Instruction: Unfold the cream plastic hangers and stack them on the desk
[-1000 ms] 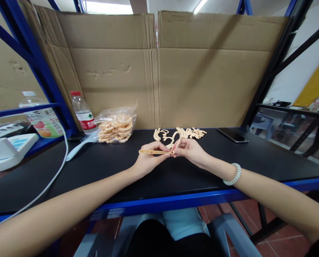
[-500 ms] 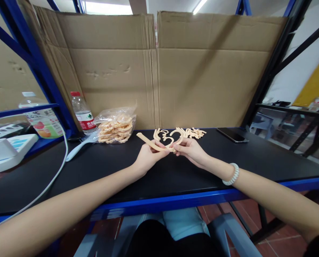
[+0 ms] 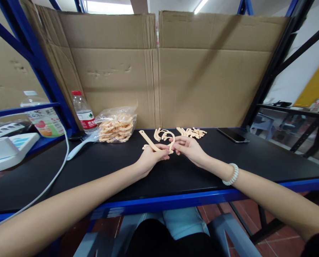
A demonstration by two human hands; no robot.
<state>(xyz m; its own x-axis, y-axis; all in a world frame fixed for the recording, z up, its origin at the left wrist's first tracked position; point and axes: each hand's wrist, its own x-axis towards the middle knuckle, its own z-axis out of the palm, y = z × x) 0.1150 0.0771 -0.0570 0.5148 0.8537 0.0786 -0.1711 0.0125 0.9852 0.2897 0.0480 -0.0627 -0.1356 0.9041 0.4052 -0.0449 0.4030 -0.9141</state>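
My left hand (image 3: 151,157) is closed around pale, wood-coloured flat pieces above the table. One is a straight strip (image 3: 148,139) with a small hole near its far end, sticking out to the upper left. A hook-shaped curved piece (image 3: 173,137) rises beside it, its lower end meeting the strip near my left fingertips. On the right side of that curve, my right hand (image 3: 189,149) pinches it between thumb and fingers. Whether the two pieces are joined is hidden by the fingers. Behind my hands lie small curved pieces (image 3: 157,134) and a loose pile of similar ones (image 3: 197,133).
A clear bag of similar pale pieces (image 3: 116,128) lies at the back left, by a light-blue handle (image 3: 80,149) and a red-capped bottle (image 3: 84,114). A phone (image 3: 233,135) lies right. White cable (image 3: 58,175) crosses the left side; cardboard (image 3: 215,78) walls the back.
The held pieces have turned: the strip now points more steeply up and away, and the hook curve stands narrower beside it. My right fingers have shifted on the curve.
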